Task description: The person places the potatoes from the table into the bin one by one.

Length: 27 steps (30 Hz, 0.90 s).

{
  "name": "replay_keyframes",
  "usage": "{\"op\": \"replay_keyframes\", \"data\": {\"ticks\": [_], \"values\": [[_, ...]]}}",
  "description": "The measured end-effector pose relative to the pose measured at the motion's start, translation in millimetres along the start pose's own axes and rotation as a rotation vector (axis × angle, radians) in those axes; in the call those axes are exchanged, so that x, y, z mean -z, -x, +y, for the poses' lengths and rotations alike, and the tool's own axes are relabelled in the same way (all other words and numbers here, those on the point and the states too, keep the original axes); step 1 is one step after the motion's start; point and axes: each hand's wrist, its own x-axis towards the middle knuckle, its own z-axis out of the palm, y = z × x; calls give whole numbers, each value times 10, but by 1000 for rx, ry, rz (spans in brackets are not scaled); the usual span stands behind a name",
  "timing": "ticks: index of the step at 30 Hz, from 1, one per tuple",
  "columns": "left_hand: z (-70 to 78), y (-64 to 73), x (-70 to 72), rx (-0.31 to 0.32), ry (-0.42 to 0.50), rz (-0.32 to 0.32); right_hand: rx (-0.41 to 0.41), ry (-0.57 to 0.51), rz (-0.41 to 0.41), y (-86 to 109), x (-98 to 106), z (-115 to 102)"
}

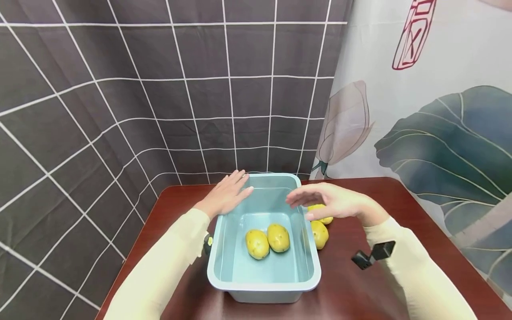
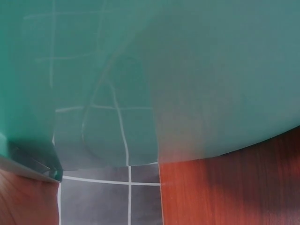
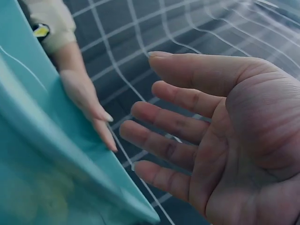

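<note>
A light blue plastic basin (image 1: 248,286) stands on the table with two yellow potatoes (image 1: 257,244) side by side on its floor. My left hand (image 1: 226,194) rests on the basin's left rim near the far corner, fingers extended. Close up in the left wrist view, the basin's wall (image 2: 211,93) fills most of the picture. Just over the right rim hovers my right hand (image 1: 334,200), its fingers slightly bent and spread from the thumb. The right wrist view shows this palm (image 3: 225,154) holding nothing. Below it, two more potatoes (image 1: 320,234) lie against the basin's right outer side, one partly hidden by the hand.
The dark red wooden table (image 1: 352,275) extends on both sides of the basin. Behind it hangs a dark grey curtain (image 1: 200,98) with a white grid, and to the right a pale curtain (image 1: 372,58) with a lotus print.
</note>
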Motion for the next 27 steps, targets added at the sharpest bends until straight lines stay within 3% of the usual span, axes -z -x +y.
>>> {"op": "replay_keyframes", "data": {"ticks": [9,13,20,27], "values": [[30,-9,-2,0,17,-10,-92,-16,269,681,-53,287],[33,-36,13,-13,7,-9,-129,-38,335,874,-169,503],[22,-36,46,0,5,-17,-183,168,371,889,-313,901],[9,-18,39,15,20,-25,-176,215,389,832,-412,1166]]}}
